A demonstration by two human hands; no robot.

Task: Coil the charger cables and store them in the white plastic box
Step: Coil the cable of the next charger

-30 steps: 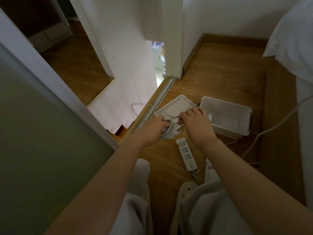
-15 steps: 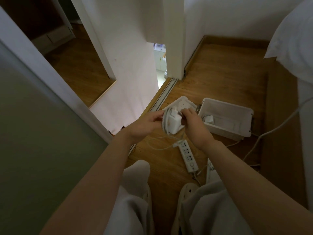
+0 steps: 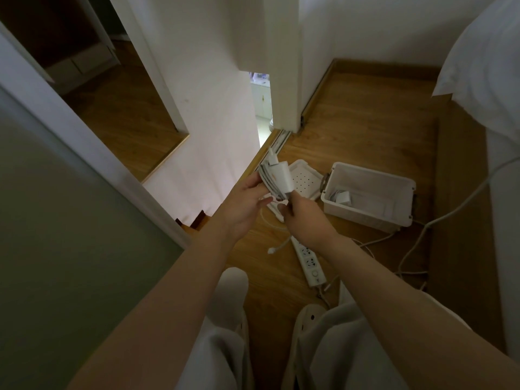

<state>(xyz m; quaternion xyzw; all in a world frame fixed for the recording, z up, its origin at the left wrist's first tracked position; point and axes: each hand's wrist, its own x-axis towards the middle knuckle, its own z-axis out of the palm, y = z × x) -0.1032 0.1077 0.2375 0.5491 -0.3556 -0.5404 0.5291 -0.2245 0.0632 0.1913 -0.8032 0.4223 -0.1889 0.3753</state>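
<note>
Left grip and right grip hold a part-coiled charger cable, tail loose below. White plastic box at right holds another charger.

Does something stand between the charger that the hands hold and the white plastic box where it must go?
Nothing visible does. Left hand and right hand hold the charger; the white plastic box stands open to its right, its lid on the floor beside it. A second charger lies in one corner.
</note>
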